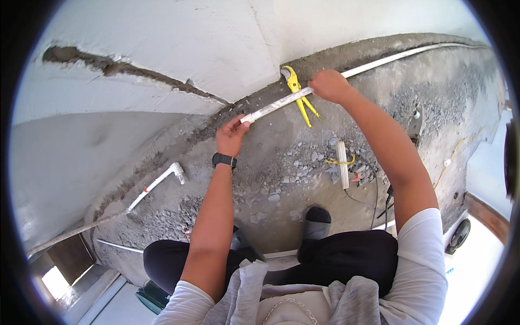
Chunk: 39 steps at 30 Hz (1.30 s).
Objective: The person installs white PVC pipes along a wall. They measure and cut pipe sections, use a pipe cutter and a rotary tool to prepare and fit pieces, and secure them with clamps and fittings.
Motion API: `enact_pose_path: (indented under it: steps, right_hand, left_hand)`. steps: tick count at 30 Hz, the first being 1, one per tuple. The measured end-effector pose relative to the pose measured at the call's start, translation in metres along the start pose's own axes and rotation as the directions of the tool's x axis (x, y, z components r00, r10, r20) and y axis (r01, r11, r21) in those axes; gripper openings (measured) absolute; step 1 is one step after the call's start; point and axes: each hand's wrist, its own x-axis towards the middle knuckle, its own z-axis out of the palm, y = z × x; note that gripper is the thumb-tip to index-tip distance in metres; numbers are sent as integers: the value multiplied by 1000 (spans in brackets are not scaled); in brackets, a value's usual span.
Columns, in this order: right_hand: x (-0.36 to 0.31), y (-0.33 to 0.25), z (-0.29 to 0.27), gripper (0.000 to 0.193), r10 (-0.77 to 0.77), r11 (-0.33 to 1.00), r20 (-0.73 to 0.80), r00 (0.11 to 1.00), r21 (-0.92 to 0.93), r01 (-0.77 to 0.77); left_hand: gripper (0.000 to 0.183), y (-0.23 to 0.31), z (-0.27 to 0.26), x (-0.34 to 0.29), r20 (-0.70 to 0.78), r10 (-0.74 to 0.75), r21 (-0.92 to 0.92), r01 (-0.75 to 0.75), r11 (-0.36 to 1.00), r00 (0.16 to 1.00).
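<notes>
Head view: a person crouches over a rough grey concrete floor (pixel 265 141), both bare hands at one long white plastic pipe (pixel 281 105) near the foot of a white wall (pixel 216 43). The left hand (pixel 231 135) pinches the pipe's near end between thumb and fingers, at a short, brighter white end piece (pixel 248 119); the right hand (pixel 329 86) is closed around the pipe farther along. Between the hands, the pipe crosses over a yellow-handled pipe cutter (pixel 293 82) with a curved head, which neither hand grips. Beyond the right hand, the pipe runs along the base of the wall toward the upper right.

The step in hand appears to be steadying the pipe and handling or seating its end piece. From this grip, the next move would call for a firm right-hand hold while the left fingers press, turn or align the end, with care not to drag the cutter beneath.

Hidden or uncertain: the left fingers mask part of the end piece, so its depth on the pipe cannot be judged. The right fist covers a length of pipe, leaving any joint there unseen, and most of its fingertips are out of sight. Whether the pipe touches the cutter is unclear. The pipe's far end dwindles toward the dark fisheye rim and cannot be made out.
</notes>
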Motion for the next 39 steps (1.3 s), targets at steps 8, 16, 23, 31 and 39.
enact_pose_path:
  steps: [8, 16, 23, 31, 39]
  right_hand:
    - [-1, 3, 7, 9, -88, 996, -55, 995, -29, 87]
    - [1, 5, 14, 12, -114, 993, -87, 990, -41, 111]
    - [6, 2, 11, 11, -61, 995, 85, 995, -75, 68]
    - [5, -1, 5, 10, -102, 992, 46, 994, -72, 106]
    - [6, -1, 8, 11, -124, 987, 5, 992, -101, 124]
  left_hand:
    - [38, 6, 4, 3, 7, -3, 71, 3, 997, 1000]
    - [38, 7, 3, 6, -6, -14, 54, 14, 998, 1000]
    - [40, 8, 4, 5, -2, -53, 28, 53, 998, 999]
    - [41, 9, 1, 8, 24, -67, 34, 66, 997, 997]
    - [38, 12, 2, 4, 19, -53, 36, 52, 998, 998]
